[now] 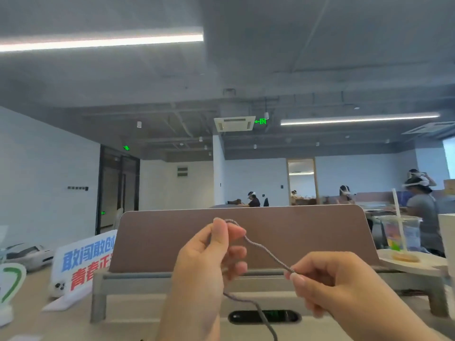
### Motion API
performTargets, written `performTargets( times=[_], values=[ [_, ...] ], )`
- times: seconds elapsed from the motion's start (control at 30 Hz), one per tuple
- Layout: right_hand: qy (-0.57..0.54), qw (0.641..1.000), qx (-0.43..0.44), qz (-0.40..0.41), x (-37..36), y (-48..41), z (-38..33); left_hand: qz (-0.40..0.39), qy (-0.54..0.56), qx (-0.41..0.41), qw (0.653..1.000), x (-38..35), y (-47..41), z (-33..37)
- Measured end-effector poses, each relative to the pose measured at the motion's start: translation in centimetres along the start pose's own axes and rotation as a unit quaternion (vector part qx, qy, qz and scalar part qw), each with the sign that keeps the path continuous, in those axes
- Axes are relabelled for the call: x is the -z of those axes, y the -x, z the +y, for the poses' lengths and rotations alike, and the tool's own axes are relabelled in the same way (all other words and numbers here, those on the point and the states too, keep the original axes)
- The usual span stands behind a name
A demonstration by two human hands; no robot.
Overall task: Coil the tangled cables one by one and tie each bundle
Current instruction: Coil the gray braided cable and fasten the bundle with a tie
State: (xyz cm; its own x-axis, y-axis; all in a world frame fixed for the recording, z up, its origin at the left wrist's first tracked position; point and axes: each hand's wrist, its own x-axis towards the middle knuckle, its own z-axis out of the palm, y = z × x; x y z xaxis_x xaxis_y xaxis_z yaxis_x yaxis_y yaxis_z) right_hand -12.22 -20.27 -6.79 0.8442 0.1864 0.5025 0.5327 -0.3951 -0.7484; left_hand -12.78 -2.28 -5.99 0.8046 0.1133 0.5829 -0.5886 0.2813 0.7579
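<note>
view: head, a single wide-angle camera at head height | facing: forward across the desk, pitched near level, ceiling filling the upper half | near: left hand, right hand and cable close under the lens, low centre | far: open office beyond the divider panel

place: open office | cues: desk partition, strip lights, exit sign

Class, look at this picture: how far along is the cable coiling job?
Done: no coiled or tied bundle shows. In hand: the left hand and right hand each pinch one grey cable, a short span between them, its tail hanging loose below. Left: coiling and tying this cable; other cables are out of view.
</note>
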Motion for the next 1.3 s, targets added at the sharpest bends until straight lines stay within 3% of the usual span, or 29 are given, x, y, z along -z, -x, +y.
performTargets(
  times=[0.1, 0.2, 0.3, 0.37, 0.5, 0.57, 0.63, 0.7, 0.8, 0.87, 0.93, 1.03, 1.13, 1.3],
  values=[
    [-0.006, 1.0, -0.004, -0.005, -2.2, 0.0, 0.1, 0.06, 0.091, -0.029, 0.994, -0.9, 0.2, -0.4],
    [-0.061, 0.991, -0.052, -0.104, -4.4, 0.1, 0.1, 0.091, 0.179, 0.022, 0.979, -0.8, 0.3, -0.2],
    [-0.176, 0.943, -0.157, -0.237, -5.2, 0.7, -0.3, 0.175, 0.187, 0.044, 0.966, 0.3, -0.2, -0.9],
    [-0.231, 0.924, -0.188, -0.241, -5.2, 1.1, -0.8, 0.19, 0.203, 0.051, 0.959, 0.9, -0.4, -1.2],
    [-0.253, 0.953, -0.143, -0.089, -5.3, 0.5, -0.7, 0.115, 0.285, 0.092, 0.947, 0.1, -0.3, -1.2],
    [-0.247, 0.959, -0.124, -0.057, -5.2, 0.2, -0.4, 0.053, 0.23, 0.122, 0.964, -0.7, 0.2, -1.5],
    [-0.244, 0.958, -0.121, -0.089, -5.0, 0.3, -0.1, 0.035, 0.18, 0.134, 0.974, -1.4, 0.5, -2.0],
    [-0.25, 0.942, -0.124, -0.187, -4.0, 0.8, -0.1, 0.063, 0.201, 0.131, 0.969, -1.5, 0.5, -2.0],
    [-0.098, 0.934, -0.119, -0.323, -0.5, 1.6, 0.7, 0.134, 0.202, 0.1, 0.965, 0.0, -0.2, -1.5],
    [0.043, 0.936, -0.118, -0.328, 1.6, 2.1, 1.4, 0.184, 0.111, 0.051, 0.975, 2.3, -0.8, -1.3],
    [0.112, 0.953, -0.106, -0.262, 2.7, 2.1, 1.8, 0.2, 0.016, 0.029, 0.979, 4.5, -1.2, -1.1],
    [0.051, 0.991, 0.003, -0.127, 2.7, 1.7, 1.6, 0.089, -0.069, 0.078, 0.991, 5.3, -1.2, -1.0],
    [0.042, 0.988, 0.126, -0.077, 1.7, 1.7, 0.5, -0.072, -0.143, 0.127, 0.979, 3.4, -0.2, -1.5],
    [0.087, 0.973, 0.212, 0.035, 0.0, 2.1, -0.5, -0.351, -0.213, 0.148, 0.9, 0.4, 1.5, -2.0]
  ],
)
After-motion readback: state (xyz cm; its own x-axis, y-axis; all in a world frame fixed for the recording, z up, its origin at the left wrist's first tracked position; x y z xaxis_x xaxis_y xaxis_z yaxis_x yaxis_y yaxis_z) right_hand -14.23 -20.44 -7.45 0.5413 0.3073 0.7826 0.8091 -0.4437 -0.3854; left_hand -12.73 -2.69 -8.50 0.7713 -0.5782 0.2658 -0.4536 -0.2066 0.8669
